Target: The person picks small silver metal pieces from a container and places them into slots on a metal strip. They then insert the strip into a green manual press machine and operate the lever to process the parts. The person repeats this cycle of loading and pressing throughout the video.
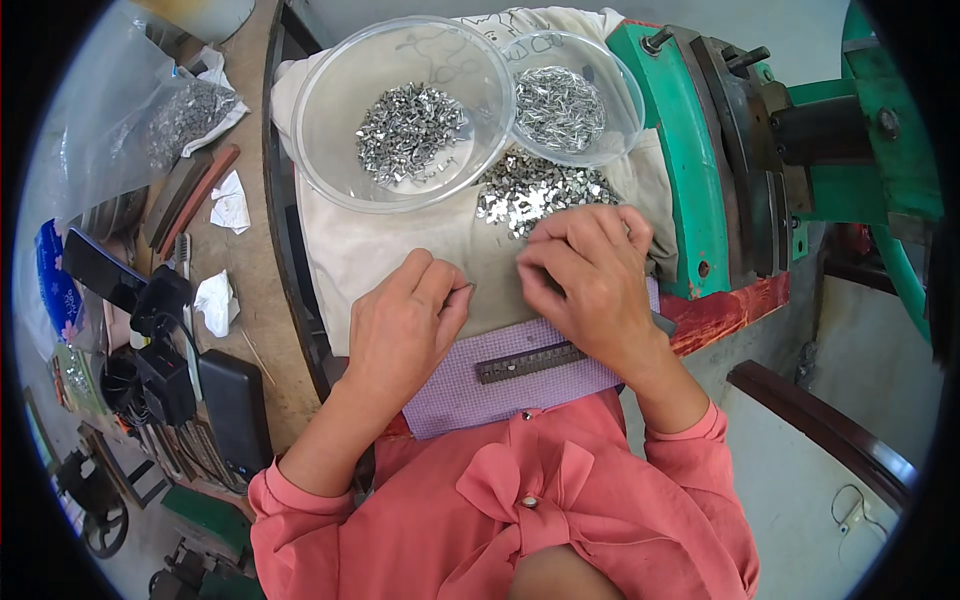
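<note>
So the loose metal bits (545, 195) sit in a flat, shiny pile on the beige cloth (385, 245); call that the clock centre, with 12 pointing away from the wearer. The right hand (600, 275) is just beside it at about 5 o'clock, fingers curled in with the thumb near them. Can't tell if there's anything in that grip. The left hand (400, 320) is at 7 to 8, well apart from the pile, thumb and index about together at the tips, and whatever might be between them is too small to make out.

My two cents: with bits this tiny, pinch with the very tips and bring both hands close over the cloth, so a dropped one lands somewhere soft. I'd spread the pile thin too, it's easier to grab singles.

At 6 there's a black toothed strip (530, 363) on the purple mat (450, 395); watch that right wrist, it could nudge the strip. The big clear tub (345, 75) at 10 and the smaller tub (622, 100) at 12 both hold metal pieces, so don't let them mix. Further out: green machine frame (685, 190) at 3, wooden bench (265, 270) at 8 to 9.
</note>
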The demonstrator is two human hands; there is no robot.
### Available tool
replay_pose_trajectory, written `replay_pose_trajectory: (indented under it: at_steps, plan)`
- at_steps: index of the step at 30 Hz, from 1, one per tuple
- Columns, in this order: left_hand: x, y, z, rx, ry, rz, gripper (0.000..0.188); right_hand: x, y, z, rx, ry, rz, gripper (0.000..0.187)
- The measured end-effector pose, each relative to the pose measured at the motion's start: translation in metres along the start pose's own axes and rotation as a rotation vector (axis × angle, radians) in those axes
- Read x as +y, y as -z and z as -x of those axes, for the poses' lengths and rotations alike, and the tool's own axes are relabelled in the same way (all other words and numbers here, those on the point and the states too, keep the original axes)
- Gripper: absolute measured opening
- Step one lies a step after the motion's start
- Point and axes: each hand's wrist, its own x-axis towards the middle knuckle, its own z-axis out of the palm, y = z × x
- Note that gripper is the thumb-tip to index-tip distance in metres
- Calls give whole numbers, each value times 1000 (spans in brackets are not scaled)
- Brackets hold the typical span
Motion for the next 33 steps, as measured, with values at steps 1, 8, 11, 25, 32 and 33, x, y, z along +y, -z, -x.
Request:
replay_pose_trajectory:
  at_steps: [1,8,11,25,32,33]
  plan:
    - [1,0,0,-1,-5,-3,12,-1,5,3,-31,-1,-64,18]
    - [-2,0,-4,-36,-66,6,12,-18,33,47,-206,-8,-298,19]
    - [-1,-1,-6,-31,-80,0,13,-19,30,59,-233,-26,-298,18]
    - [5,7,13,-52,-7,-54,16,6,31,22,-441,177,-229,8]
    - [-4,13,9,-132,-27,80,14,-2,36,36,-330,72,-262,15]
    - [-4,13,8,-128,-31,80,12,-4,39,40,-322,62,-263,16]
